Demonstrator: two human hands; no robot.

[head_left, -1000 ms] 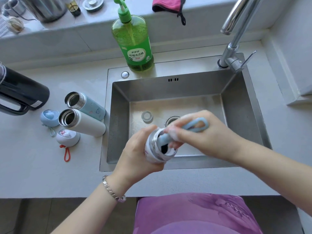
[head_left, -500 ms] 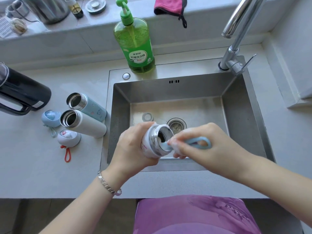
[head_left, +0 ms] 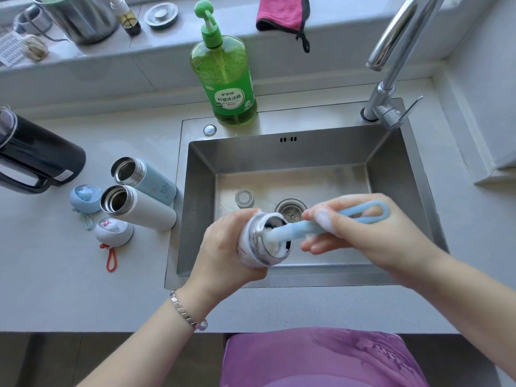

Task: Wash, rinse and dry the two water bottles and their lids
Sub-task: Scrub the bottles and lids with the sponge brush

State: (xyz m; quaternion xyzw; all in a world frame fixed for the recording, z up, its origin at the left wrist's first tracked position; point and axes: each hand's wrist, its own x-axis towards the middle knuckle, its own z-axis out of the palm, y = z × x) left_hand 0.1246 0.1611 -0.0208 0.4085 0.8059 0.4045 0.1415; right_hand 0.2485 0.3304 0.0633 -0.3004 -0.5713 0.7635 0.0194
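The bottle under wash (head_left: 252,244) is held tilted over the sink (head_left: 279,155), mouth foamy. The left hand (head_left: 223,255) has its fingers wrapped round the body. The right hand (head_left: 371,236) pinches the handle of a blue brush (head_left: 321,224), whose head is inside the mouth.

Judged rigid steel, light when empty and slippery with suds; best held round the mid-body.

Count:
- three bottles: one in hand, plus a blue bottle (head_left: 150,180) and a white bottle (head_left: 142,208) lying on the desk (head_left: 55,275)
- two lids: a blue lid (head_left: 85,198) and a white lid (head_left: 113,230)
- one brush
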